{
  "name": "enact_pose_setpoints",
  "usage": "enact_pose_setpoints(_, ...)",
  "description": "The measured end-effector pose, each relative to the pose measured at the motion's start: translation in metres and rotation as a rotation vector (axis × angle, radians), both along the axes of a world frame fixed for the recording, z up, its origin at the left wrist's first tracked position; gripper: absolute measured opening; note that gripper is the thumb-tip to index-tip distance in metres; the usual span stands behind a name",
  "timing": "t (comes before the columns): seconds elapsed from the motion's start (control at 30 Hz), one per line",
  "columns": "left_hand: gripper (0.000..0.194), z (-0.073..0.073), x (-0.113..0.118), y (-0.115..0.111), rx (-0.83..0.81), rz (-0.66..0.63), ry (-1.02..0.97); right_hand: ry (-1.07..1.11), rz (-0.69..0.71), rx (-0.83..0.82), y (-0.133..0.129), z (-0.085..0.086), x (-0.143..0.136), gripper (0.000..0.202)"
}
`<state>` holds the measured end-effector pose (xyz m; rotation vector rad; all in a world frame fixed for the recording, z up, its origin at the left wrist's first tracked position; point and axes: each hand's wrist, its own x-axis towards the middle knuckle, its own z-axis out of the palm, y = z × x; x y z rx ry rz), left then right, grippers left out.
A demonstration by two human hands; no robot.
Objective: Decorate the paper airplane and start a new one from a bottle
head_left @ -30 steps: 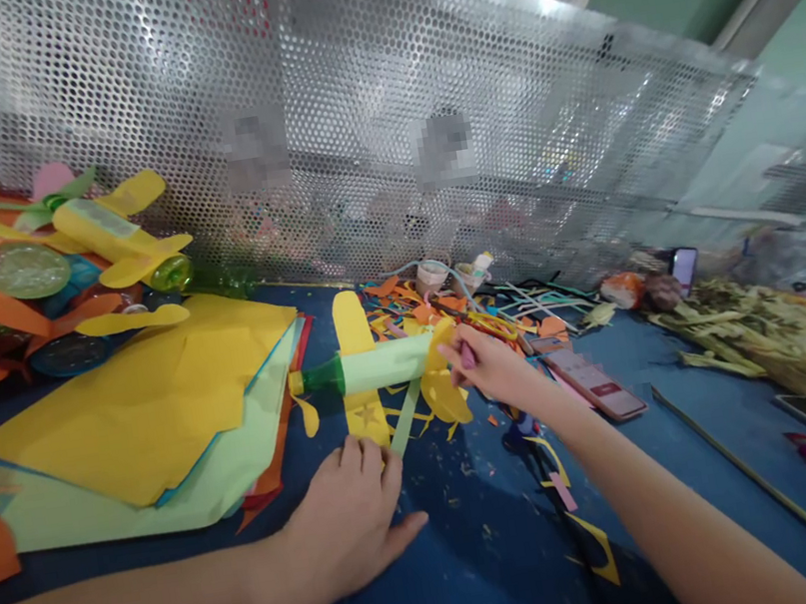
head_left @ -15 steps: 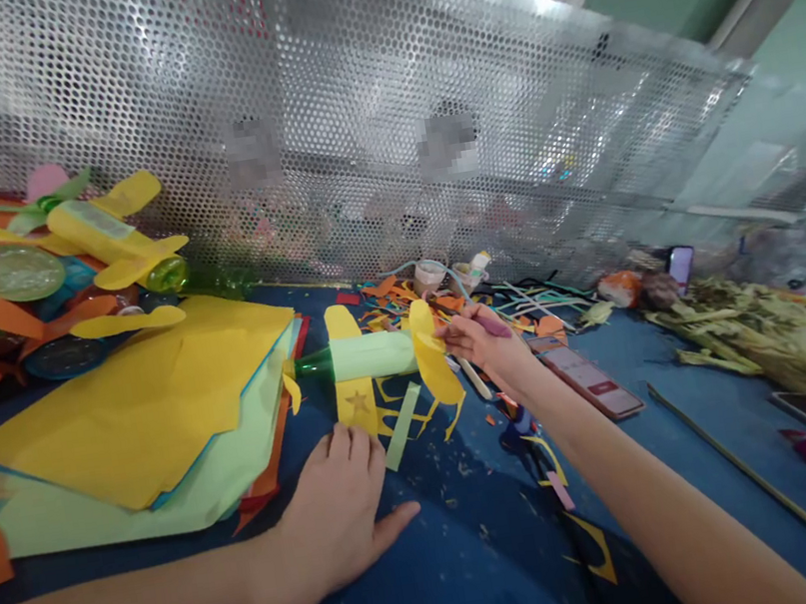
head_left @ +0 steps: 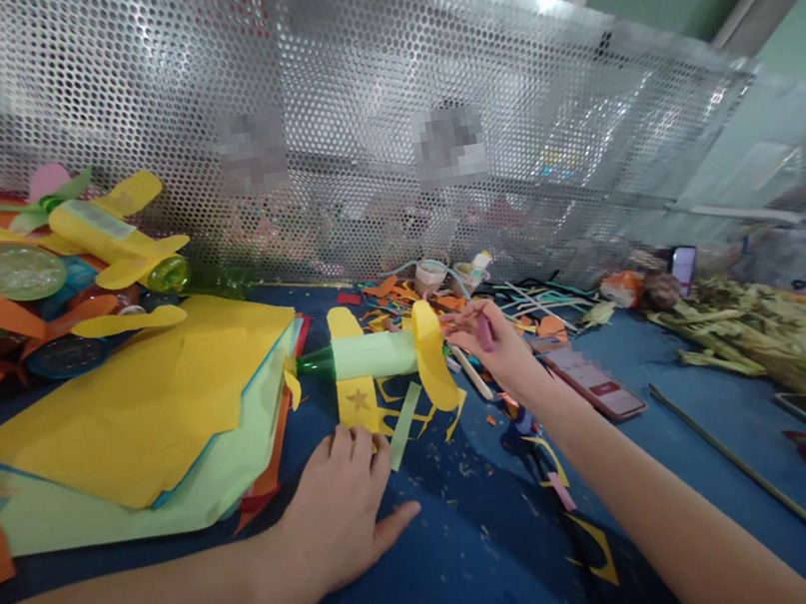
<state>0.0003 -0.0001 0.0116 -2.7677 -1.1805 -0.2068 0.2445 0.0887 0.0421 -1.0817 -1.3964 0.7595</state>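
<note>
A green bottle wrapped in pale green paper (head_left: 375, 356) lies on the blue table, with a yellow wing bearing a brown star (head_left: 357, 400) and a yellow tail piece (head_left: 432, 356) at its right end. My left hand (head_left: 340, 488) rests on the table, its fingertips at the lower edge of the starred wing, thumb apart. Just right of the tail piece is my right hand (head_left: 489, 345), with a small purple object (head_left: 484, 332) held against its palm. Its fingertips reach toward the bottle's end; whether they touch it is unclear.
Stacked yellow and green paper sheets (head_left: 124, 414) lie on the left, below a pile of paper-winged bottles (head_left: 20, 273). Colourful scraps, a cup (head_left: 430, 276) and a phone (head_left: 597, 382) are behind and right. A thin stick (head_left: 759, 481) and dried husks (head_left: 777, 327) lie farther right.
My right hand has turned slightly and its fingers have shifted a little right of the tail piece. The tail piece has straightened. My left hand has barely moved.
</note>
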Motion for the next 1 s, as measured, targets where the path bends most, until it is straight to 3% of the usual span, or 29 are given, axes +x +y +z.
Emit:
enact_pose_setpoints(0.1,0.058,0.002,0.0,-0.001,-0.013,0.002,0.001,-0.246,-0.051,0.063,0.003,-0.004,0.003,0.037)
enact_pose_setpoints(0.2,0.057,0.002,0.001,-0.001,-0.011,0.0,-0.01,-0.352,-0.091,0.103,0.006,-0.009,0.005,0.035)
enact_pose_setpoints(0.43,0.051,0.012,-0.002,0.006,-0.024,-0.07,-0.092,-0.307,-0.087,0.072,0.012,-0.019,0.009,0.033)
enact_pose_setpoints(0.6,0.043,0.021,0.012,0.03,-0.152,-0.189,-0.381,-0.308,-0.086,0.089,0.012,-0.019,0.008,0.032)
enact_pose_setpoints(0.83,0.054,0.001,0.059,0.076,-0.594,-0.102,-0.782,-0.321,-0.109,0.086,0.009,-0.017,0.009,0.032)
enact_pose_setpoints(1.0,0.056,-0.006,0.071,0.092,-0.87,-0.085,-1.093,-0.354,-0.166,0.124,-0.003,-0.015,0.006,0.029)
